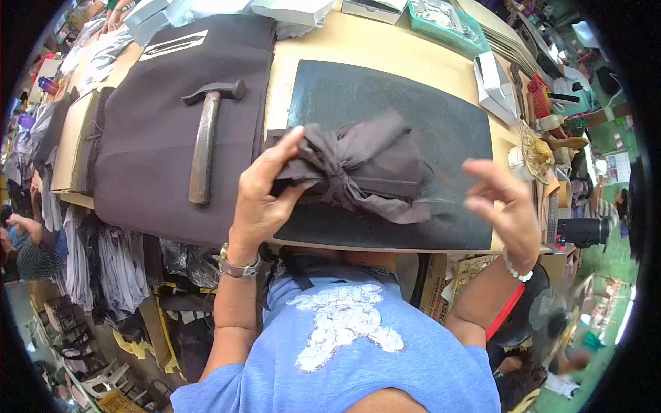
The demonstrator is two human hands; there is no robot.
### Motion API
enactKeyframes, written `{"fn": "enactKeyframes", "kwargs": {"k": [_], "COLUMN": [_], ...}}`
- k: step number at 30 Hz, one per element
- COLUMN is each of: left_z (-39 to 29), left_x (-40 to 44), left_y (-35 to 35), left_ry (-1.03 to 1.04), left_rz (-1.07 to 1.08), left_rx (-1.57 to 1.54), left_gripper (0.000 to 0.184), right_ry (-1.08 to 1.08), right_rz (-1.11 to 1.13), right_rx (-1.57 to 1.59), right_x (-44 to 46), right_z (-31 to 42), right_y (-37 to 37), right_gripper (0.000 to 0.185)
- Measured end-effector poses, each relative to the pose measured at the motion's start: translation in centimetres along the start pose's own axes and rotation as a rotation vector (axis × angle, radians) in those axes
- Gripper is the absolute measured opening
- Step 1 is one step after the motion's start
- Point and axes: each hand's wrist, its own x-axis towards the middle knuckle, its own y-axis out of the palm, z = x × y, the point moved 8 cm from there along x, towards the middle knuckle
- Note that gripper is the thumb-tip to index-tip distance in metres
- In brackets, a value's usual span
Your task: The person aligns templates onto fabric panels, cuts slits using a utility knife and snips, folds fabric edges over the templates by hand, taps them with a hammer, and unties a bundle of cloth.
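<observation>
A dark grey-brown cloth bundle (396,168), tied round with a knotted strip of similar cloth, is over a black mat (365,86) on the table. My left hand (265,193) grips the bundle's left end between thumb and fingers. To the right of the bundle, my right hand (506,206) is raised with its fingers apart, slightly blurred by motion and holding nothing visible. A claw hammer (205,141) with a worn wooden handle rests on folded dark brown cloth (148,148) left of the mat. The bundle's underside and contents are hidden.
Along the far edge stand a green plastic basket (447,27) with small items and a white box (375,9). Another white box (494,86) lies at the right. A cardboard piece (74,141) borders the left side. Another person's hand (118,14) shows at upper left.
</observation>
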Motion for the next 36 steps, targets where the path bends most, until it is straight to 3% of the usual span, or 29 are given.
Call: {"fn": "enactKeyframes", "kwargs": {"k": [3,4,5,7,9,10,12,13,14,20,24,28,32,35,36], "left_z": [1.3,1.0,0.7,0.3,0.2,0.0,1.4,2.3,1.4,1.0,1.1,1.2,1.3,1.5,1.6], "left_x": [-1.0,-1.1,-1.0,-1.0,-1.0,-1.1,-1.5,-1.7,-1.4,-0.6,-0.7,-0.2,0.0,-0.2,-0.2], "left_y": [0.0,-0.1,-0.3,-0.6,-0.6,-0.8,-0.6,-0.3,-0.4,-0.2,-0.3,-0.3,-0.7,-0.6,-0.6], "left_ry": [-0.138,-0.123,-0.106,-0.08,-0.066,-0.068,-0.144,-0.185,-0.02,0.032,0.019,0.011,-0.008,-0.008,-0.008], "left_rz": [0.011,0.002,-0.009,-0.031,-0.05,-0.126,-0.218,-0.263,-0.346,-0.36,-0.373,-0.379,-0.396,-0.419,-0.426], "left_rx": [-0.169,-0.14,-0.109,-0.089,-0.106,-0.145,-0.046,0.001,0.127,0.147,0.143,0.134,0.151,0.154,0.155], "left_gripper": [0.073,0.072,0.072,0.072,0.074,0.057,0.041,0.034,0.019,0.015,0.015,0.015,0.015,0.014,0.014], "right_ry": [-0.059,-0.304,-0.483,-0.624,-0.731,-0.779,-0.869,-0.85,-0.827,-0.723,-0.682,-0.65,-0.649,-0.513,-0.547], "right_rz": [-0.197,-0.164,-0.111,-0.053,-0.054,-0.016,-0.032,0.002,0.034,0.069,-0.04,-0.017,0.128,0.013,-0.171], "right_rx": [-0.152,-0.356,-0.304,-0.369,-0.48,-0.517,-0.557,-0.57,-0.583,-0.679,-0.597,-0.455,-0.577,-0.612,-0.641], "right_x": [1.9,2.8,3.9,5.3,6.0,6.2,5.8,5.4,4.8,2.0,2.3,3.7,2.0,1.1,-0.1], "right_z": [2.6,5.1,5.8,7.2,7.5,7.3,7.9,7.7,7.2,6.4,5.0,6.5,8.8,7.8,7.3], "right_y": [-0.7,1.3,3.7,7.7,10.0,10.8,11.0,11.1,10.9,7.6,5.3,4.4,3.5,-0.6,-3.0], "right_gripper": [0.035,0.037,0.043,0.057,0.035,0.029,0.017,0.017,0.018,0.022,0.023,0.03,0.033,0.025,0.022]}}
